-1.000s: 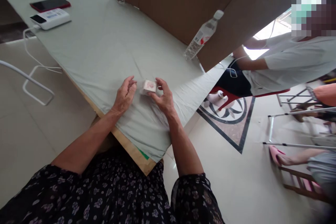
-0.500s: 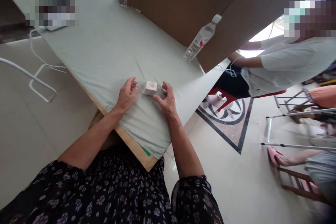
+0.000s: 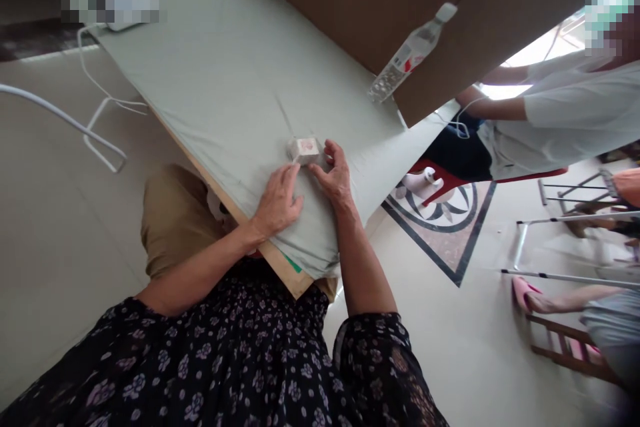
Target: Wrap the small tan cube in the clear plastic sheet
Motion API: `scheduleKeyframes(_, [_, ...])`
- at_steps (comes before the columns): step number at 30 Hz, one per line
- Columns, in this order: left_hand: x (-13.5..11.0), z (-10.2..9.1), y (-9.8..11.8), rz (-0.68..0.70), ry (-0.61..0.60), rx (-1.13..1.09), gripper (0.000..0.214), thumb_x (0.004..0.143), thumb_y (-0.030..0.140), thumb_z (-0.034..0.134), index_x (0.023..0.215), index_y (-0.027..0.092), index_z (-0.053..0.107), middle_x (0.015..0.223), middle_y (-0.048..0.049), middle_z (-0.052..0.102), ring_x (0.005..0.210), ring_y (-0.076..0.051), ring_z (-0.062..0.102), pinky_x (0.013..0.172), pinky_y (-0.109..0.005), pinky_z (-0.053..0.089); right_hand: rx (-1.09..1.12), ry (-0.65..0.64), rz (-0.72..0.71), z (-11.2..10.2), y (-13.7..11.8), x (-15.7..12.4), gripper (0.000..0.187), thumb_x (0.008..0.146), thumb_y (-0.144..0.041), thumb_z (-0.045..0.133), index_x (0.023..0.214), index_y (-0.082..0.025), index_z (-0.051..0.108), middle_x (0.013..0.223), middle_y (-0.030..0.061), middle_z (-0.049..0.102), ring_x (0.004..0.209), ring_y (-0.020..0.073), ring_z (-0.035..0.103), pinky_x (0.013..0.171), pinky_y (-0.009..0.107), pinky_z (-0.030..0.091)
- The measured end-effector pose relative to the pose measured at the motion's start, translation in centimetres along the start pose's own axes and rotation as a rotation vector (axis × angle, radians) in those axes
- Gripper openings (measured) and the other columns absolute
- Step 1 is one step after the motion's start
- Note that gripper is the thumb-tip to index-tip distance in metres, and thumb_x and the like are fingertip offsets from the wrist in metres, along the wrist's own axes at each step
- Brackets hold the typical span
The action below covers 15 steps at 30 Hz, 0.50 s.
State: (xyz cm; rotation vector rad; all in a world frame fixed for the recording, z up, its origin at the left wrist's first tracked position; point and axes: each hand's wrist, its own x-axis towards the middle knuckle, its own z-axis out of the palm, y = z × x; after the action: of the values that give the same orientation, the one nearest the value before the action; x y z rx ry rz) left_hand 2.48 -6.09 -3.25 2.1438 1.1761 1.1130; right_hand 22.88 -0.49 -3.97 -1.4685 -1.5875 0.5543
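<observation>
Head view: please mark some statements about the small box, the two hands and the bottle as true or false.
1. The small box rests on the pale green cloth. True.
2. The right hand touches the small box. True.
3. The left hand holds the water bottle. False: it lies on the cloth, fingertips close to the box; the bottle is far off, by the cardboard sheet.
4. The cardboard sheet lies flat under the box. False: it stands at the table's far side, away from the box.
</observation>
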Motion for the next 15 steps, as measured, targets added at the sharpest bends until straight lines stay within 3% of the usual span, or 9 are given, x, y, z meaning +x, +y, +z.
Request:
scheduleKeyframes(5, [-1.9, 0.4, 1.3, -0.024, -0.020, -0.030, 0.078, 0.087, 0.018, 0.060, 0.159, 0.011, 0.031, 0.159, -0.0266, 0.044, 0.152, -0.039, 0.042, 0.127, -0.061, 0.035, -0.003, 0.004, 0.007, 0.1, -0.1, 0.1, 0.079, 0.077, -0.048, 0.078, 0.147, -0.022, 0.051, 0.147, 0.0168, 0.061, 0.136, 0.0326, 0.059, 0.117, 0.056, 0.047])
scheduleKeyframes(11, [-2.4, 0.1, 1.9, -0.007, -0.065, -0.038, 0.073, 0.088, 0.018, 0.059, 0.157, 0.007, 0.035, 0.157, -0.0292, 0.047, 0.150, -0.039, 0.046, 0.127, -0.060, 0.036, -0.008, 0.055, 0.037, 0.3, -1.3, 0.2, 0.074, 0.075, -0.048, 0.075, 0.141, -0.021, 0.056, 0.143, 0.0157, 0.065, 0.130, 0.0294, 0.063, 0.112, 0.050, 0.051])
scheduleKeyframes(15, [-2.5, -0.1, 1.9, 0.000, -0.040, -0.061, 0.070, 0.088, 0.016, 0.057, 0.155, 0.010, 0.038, 0.153, -0.0259, 0.052, 0.147, -0.037, 0.050, 0.125, -0.060, 0.040, -0.012, 0.158, 0.104, -2.0, -2.4, -2.1, 0.057, 0.080, -0.047, 0.068, 0.131, -0.022, 0.064, 0.139, 0.0144, 0.069, 0.125, 0.0273, 0.065, 0.105, 0.045, 0.054])
